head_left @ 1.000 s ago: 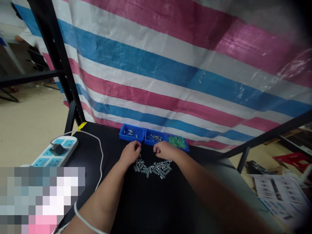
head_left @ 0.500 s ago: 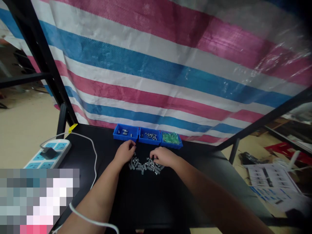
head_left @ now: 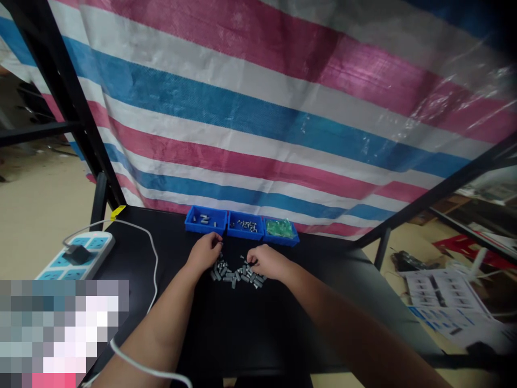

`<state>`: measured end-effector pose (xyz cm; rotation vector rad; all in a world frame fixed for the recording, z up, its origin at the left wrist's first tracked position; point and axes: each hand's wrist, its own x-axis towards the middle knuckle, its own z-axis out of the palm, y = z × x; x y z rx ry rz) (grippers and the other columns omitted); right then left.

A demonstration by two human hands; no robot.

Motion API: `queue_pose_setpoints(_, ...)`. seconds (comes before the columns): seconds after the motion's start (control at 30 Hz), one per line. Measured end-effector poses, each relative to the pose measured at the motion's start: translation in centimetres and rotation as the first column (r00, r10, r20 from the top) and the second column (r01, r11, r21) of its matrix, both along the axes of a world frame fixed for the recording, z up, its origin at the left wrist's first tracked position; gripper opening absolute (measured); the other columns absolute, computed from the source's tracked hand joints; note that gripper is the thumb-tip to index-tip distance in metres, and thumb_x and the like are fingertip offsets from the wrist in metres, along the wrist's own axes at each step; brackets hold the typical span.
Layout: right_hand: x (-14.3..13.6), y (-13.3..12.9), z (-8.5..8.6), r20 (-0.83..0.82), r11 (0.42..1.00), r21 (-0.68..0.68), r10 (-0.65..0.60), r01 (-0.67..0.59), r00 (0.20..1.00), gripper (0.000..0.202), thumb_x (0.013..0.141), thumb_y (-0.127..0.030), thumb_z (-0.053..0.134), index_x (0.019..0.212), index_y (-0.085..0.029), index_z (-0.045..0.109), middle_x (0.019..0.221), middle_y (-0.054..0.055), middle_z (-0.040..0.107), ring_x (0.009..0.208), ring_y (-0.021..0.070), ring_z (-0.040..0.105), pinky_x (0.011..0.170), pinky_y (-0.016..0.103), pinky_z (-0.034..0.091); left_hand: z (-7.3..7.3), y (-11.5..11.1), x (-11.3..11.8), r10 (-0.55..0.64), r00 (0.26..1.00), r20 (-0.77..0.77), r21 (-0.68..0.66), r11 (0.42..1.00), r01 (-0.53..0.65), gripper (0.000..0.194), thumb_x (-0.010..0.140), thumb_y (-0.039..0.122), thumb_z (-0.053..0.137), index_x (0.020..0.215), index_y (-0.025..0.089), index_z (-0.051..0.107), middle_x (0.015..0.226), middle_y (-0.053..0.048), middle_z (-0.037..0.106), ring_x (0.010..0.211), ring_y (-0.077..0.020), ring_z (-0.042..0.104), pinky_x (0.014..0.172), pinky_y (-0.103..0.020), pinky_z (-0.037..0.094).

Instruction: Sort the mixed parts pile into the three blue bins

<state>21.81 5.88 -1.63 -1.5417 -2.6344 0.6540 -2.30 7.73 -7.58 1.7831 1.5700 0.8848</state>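
A loose pile of small grey metal cylinders (head_left: 229, 278) lies on the black table between my hands. My left hand (head_left: 205, 252) is at the pile's left edge, just in front of the blue bins, its fingers curled together; whatever they hold is too small to make out. Over the right side of the pile, my right hand (head_left: 263, 260) has thumb and fingers pinched, and small metal pieces show right by the fingertips. I cannot tell which piece, if any, is between them.
Behind the pile, three joined blue bins stand in a row: the left bin (head_left: 205, 229) has a few metal cylinders, the middle bin (head_left: 245, 234) small shiny parts, the right bin (head_left: 281, 239) green bagged items. A power strip (head_left: 97, 249) and white cable (head_left: 155, 253) lie left.
The whole view has shifted slightly. My right hand's fingers have moved a little at the pile's right side, while my left hand has stayed nearly in place.
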Motion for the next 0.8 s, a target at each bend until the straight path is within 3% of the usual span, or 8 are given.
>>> queue_pose_setpoints(0.17, -1.6, 0.2, -0.3, 0.109, 0.997, -0.04, -0.065, 0.07, 0.992, 0.026, 0.068, -0.008, 0.067, 0.089, -0.022, 0.074, 0.082, 0.0, 0.073, 0.07, 0.0131, 0.065, 0.06, 0.02, 0.04, -0.1, 0.0, 0.0, 0.0, 1.0, 0.008, -0.003, 1.0, 0.0, 0.017, 0.084, 0.027, 0.057, 0.098, 0.021, 0.064, 0.092, -0.004, 0.071, 0.079, -0.0179, 0.063, 0.07, -0.027, 0.042)
queue_pose_setpoints(0.33, -3.1, 1.9, 1.4, 0.202, 0.995, -0.035, -0.084, 0.093, 0.976, 0.024, 0.062, -0.007, 0.072, 0.079, -0.024, 0.075, 0.076, -0.001, 0.073, 0.067, 0.0142, 0.063, 0.058, 0.022, 0.039, -0.1, 0.0, 0.0, 0.007, 1.0, 0.029, 0.01, 1.0, -0.007, 0.016, 0.084, 0.026, 0.057, 0.097, 0.02, 0.064, 0.093, -0.004, 0.071, 0.081, -0.0185, 0.063, 0.072, -0.027, 0.042)
queue_pose_setpoints(0.5, -5.9, 6.9, 3.4, -0.108, 0.994, -0.007, -0.113, 0.113, 0.988, 0.024, 0.07, -0.011, 0.073, 0.091, -0.023, 0.076, 0.073, -0.002, 0.072, 0.061, 0.0116, 0.061, 0.059, 0.021, 0.043, -0.1, 0.1, -0.1, -0.004, 0.998, 0.066, 0.01, 1.0, 0.003, 0.017, 0.083, 0.025, 0.057, 0.098, 0.021, 0.064, 0.089, -0.002, 0.07, 0.075, -0.0166, 0.061, 0.069, -0.026, 0.042)
queue_pose_setpoints(0.6, -8.5, 10.2, 2.6, -0.274, 0.989, -0.007, -0.147, 0.151, 0.95, 0.024, 0.075, -0.012, 0.073, 0.098, -0.019, 0.074, 0.07, -0.002, 0.07, 0.057, 0.0115, 0.061, 0.057, 0.02, 0.045, -0.2, 0.2, 0.0, 0.0, 0.997, 0.071, -0.001, 1.0, 0.0, 0.016, 0.083, 0.025, 0.056, 0.097, 0.021, 0.064, 0.085, -0.001, 0.069, 0.072, -0.0154, 0.061, 0.067, -0.025, 0.041)
queue_pose_setpoints(0.67, -9.8, 11.7, 1.5, -0.345, 0.971, 0.092, -0.177, 0.221, 0.922, 0.026, 0.077, -0.014, 0.072, 0.103, -0.019, 0.073, 0.075, -0.002, 0.072, 0.062, 0.0118, 0.064, 0.059, 0.02, 0.047, -0.2, 0.2, 0.0, -0.001, 0.998, 0.061, -0.004, 1.0, 0.002, 0.016, 0.083, 0.025, 0.056, 0.097, 0.021, 0.064, 0.084, 0.0, 0.069, 0.07, -0.0147, 0.06, 0.066, -0.025, 0.04)
queue_pose_setpoints(0.8, -9.5, 12.6, 0.3, -0.352, 0.927, 0.221, -0.214, 0.303, 0.911, 0.016, 0.078, -0.013, 0.07, 0.093, -0.019, 0.072, 0.079, 0.0, 0.072, 0.071, 0.0137, 0.065, 0.067, 0.022, 0.049, -0.1, 0.2, -0.1, 0.004, 0.999, 0.053, -0.003, 1.0, -0.004, 0.015, 0.084, 0.025, 0.057, 0.096, 0.021, 0.064, 0.084, 0.0, 0.069, 0.069, -0.0145, 0.059, 0.065, -0.025, 0.04)
